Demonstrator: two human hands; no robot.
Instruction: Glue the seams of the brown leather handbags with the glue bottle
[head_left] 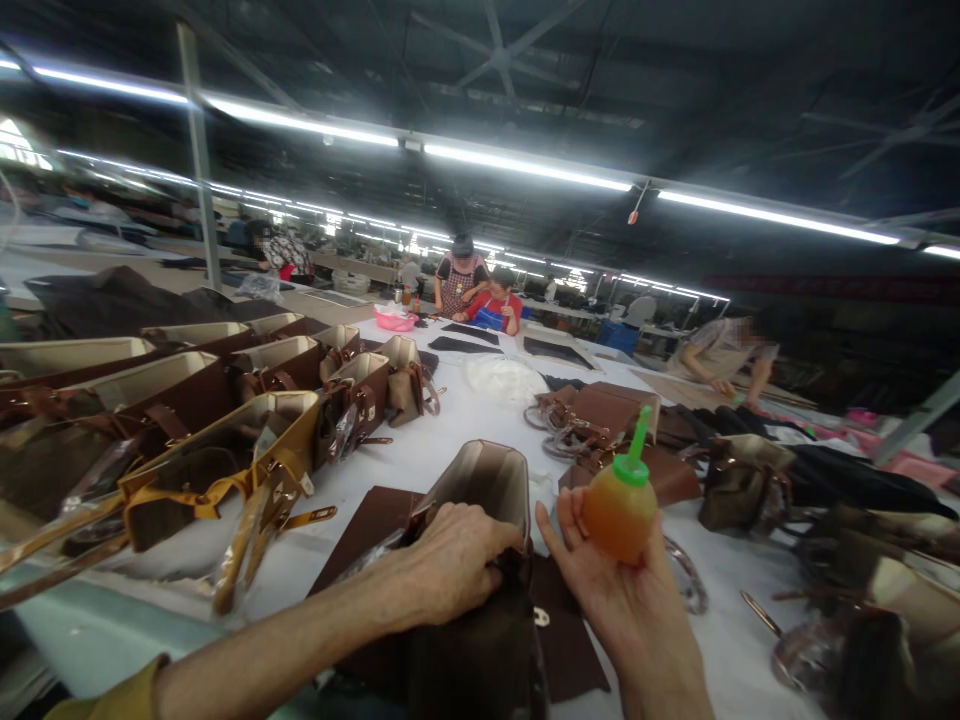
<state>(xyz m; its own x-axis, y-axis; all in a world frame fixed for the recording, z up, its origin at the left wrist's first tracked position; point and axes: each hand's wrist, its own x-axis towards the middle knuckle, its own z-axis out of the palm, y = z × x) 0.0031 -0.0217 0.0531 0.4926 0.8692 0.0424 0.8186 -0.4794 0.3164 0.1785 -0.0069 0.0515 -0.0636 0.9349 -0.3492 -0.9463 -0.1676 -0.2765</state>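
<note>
Directly in front of me stands an open-topped dark brown handbag (480,655) with a pale lining. My left hand (454,560) reaches across it, fingers curled over its upper edge; some fingertips are hidden. A round squeeze bottle (619,512) of orange liquid, with a green cap and a slanted green nozzle, rests in my upturned right hand (615,610). That hand is just right of the bag, its thumb and fingers partly spread around the bottle. Beside and under the bag lie flat brown flaps (570,635), one with a small metal fitting.
Rows of brown handbags (172,390) and a mustard-trimmed one (225,465) fill the left of the white table (420,460). More brown bags (750,475) lie to the right. Co-workers (491,305) are at the far end; another person (724,355) leans in at the right.
</note>
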